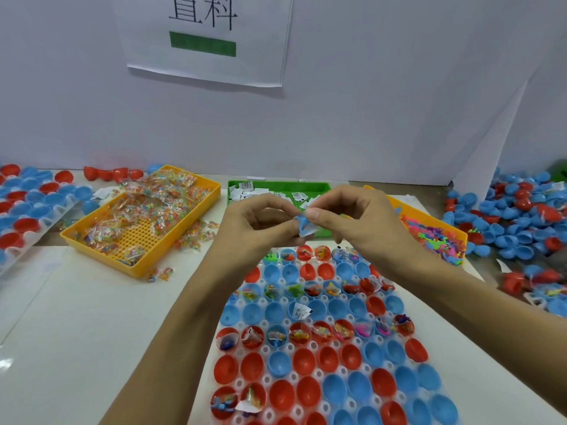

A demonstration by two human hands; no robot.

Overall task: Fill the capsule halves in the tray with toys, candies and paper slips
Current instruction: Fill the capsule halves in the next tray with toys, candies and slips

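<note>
The tray (277, 360) of capsule halves lies flat on the white table (101, 317), near and right of centre, its long axis running from the near edge away toward the far bins. It is a translucent white plastic sheet moulded into round cups with small holes between them. Smooth, glossy red and blue half-shells sit in the cups, open side up. Some rows hold small bright toys, clear candy packets and folded white slips; other rows are bare inside.

Above the tray's far end, both hands meet. The left hand (260, 222) and the right hand (352, 219) each pinch, between thumb and fingertips, a small blue toy with a white paper slip (303, 227); its exact shape is too small to tell.

Beyond the hands stands a green bin (277, 187) with paper slips. To its left, an angled yellow bin (138, 219) with a perforated floor holds crinkly clear packets of multicoloured candies. At the right, another yellow bin (435, 231) holds pink, green and blue plastic toys. Loose red and blue shells (518, 216) are heaped at far right, and a second tray (33, 210) of shells lies at far left. A printed paper sheet (205, 38) hangs on the white wall.
</note>
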